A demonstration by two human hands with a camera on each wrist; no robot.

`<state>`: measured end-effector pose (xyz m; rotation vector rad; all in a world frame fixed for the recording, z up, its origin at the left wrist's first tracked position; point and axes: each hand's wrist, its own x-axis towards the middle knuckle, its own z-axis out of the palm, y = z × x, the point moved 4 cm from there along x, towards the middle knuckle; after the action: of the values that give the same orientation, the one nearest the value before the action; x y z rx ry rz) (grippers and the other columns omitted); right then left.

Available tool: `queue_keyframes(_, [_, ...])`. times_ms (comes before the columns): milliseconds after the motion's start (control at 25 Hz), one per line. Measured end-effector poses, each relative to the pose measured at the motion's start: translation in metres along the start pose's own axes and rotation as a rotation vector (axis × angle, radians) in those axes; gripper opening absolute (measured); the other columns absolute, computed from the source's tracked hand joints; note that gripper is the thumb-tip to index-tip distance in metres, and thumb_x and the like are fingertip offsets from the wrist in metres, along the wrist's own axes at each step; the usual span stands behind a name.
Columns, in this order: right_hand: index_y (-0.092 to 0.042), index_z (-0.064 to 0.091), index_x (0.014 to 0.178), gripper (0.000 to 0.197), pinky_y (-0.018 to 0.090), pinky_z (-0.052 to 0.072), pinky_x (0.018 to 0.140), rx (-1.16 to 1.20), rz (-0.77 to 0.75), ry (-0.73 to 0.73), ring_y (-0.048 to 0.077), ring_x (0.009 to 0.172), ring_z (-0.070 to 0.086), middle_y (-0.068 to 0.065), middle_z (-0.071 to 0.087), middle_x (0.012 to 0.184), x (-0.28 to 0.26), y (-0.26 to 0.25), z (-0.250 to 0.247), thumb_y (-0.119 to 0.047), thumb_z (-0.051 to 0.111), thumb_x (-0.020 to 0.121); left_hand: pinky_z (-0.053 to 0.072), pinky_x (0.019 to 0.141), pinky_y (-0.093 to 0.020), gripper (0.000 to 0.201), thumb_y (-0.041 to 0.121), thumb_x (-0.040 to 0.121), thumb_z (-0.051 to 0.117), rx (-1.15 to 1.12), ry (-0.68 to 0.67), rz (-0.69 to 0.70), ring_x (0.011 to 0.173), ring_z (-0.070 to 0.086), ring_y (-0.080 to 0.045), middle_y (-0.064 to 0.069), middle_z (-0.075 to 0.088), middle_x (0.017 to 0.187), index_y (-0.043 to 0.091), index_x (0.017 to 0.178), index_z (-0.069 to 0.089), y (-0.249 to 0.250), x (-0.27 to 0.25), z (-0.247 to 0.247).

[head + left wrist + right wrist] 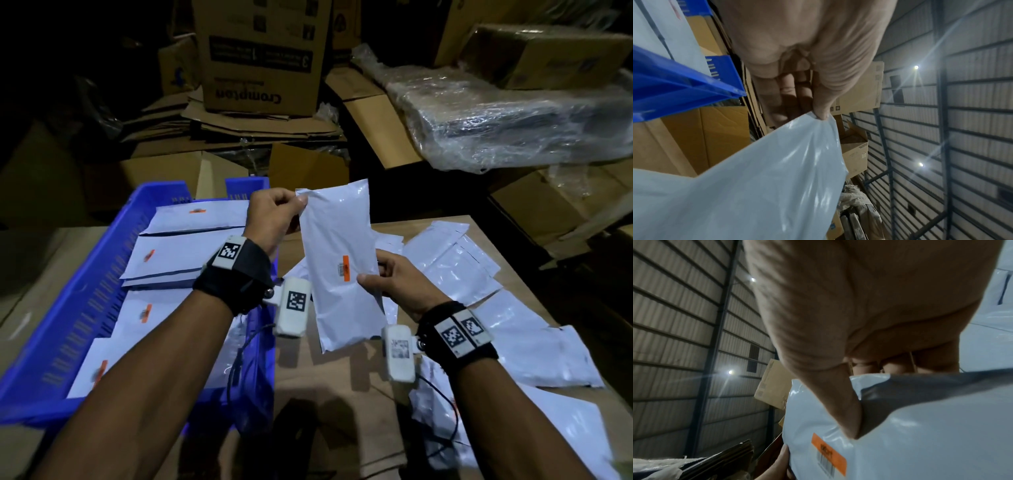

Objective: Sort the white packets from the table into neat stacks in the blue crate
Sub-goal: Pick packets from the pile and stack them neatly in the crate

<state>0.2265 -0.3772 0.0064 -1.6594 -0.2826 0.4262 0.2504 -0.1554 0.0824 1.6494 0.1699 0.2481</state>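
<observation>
Both hands hold one white packet upright in the air between the blue crate and the table. My left hand pinches its top left corner; the left wrist view shows that thumb on the glossy packet. My right hand grips the packet's right edge near its orange barcode label, and the right wrist view shows the thumb pressed on the packet above the label. Several white packets lie stacked in rows inside the crate. More loose packets are scattered on the table to the right.
Cardboard boxes and flattened cartons are piled behind the crate. A plastic-wrapped bundle lies at the back right. A corrugated metal wall with steel framing stands beyond. Cables hang from both wrist cameras over the table's front.
</observation>
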Motion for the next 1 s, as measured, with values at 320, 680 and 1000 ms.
queue_keyframes(320, [-0.010, 0.064, 0.120, 0.029, 0.032, 0.055, 0.083, -0.095, -0.002, -0.059, 0.024, 0.099, 0.071, 0.006, 0.074, 0.108, 0.002, -0.007, 0.022, -0.003, 0.064, 0.092, 0.057, 0.067, -0.031, 0.018, 0.017, 0.086, 0.073, 0.014, -0.138, -0.049, 0.065, 0.061, -0.013, -0.006, 0.065, 0.074, 0.002, 0.095, 0.068, 0.006, -0.006, -0.032])
queue_keyframes(680, [-0.015, 0.069, 0.103, 0.019, 0.037, 0.058, 0.076, -0.267, -0.067, -0.027, 0.020, 0.087, 0.071, -0.004, 0.075, 0.093, 0.009, -0.015, 0.034, -0.002, 0.067, 0.090, 0.051, 0.082, -0.031, 0.029, 0.035, 0.091, 0.065, 0.443, -0.237, 0.088, 0.096, 0.062, -0.011, 0.001, 0.068, 0.104, 0.013, 0.110, 0.067, 0.025, 0.001, -0.048])
queue_keyframes(1000, [-0.019, 0.068, 0.099, 0.014, 0.022, 0.052, 0.066, -0.321, -0.074, -0.092, 0.007, 0.078, 0.069, -0.011, 0.073, 0.085, 0.014, -0.032, 0.042, -0.010, 0.071, 0.089, 0.046, 0.069, -0.030, 0.018, 0.022, 0.090, 0.067, 0.510, -0.220, 0.180, 0.072, 0.060, -0.012, 0.003, 0.065, 0.072, 0.019, 0.073, 0.067, 0.041, 0.011, -0.061])
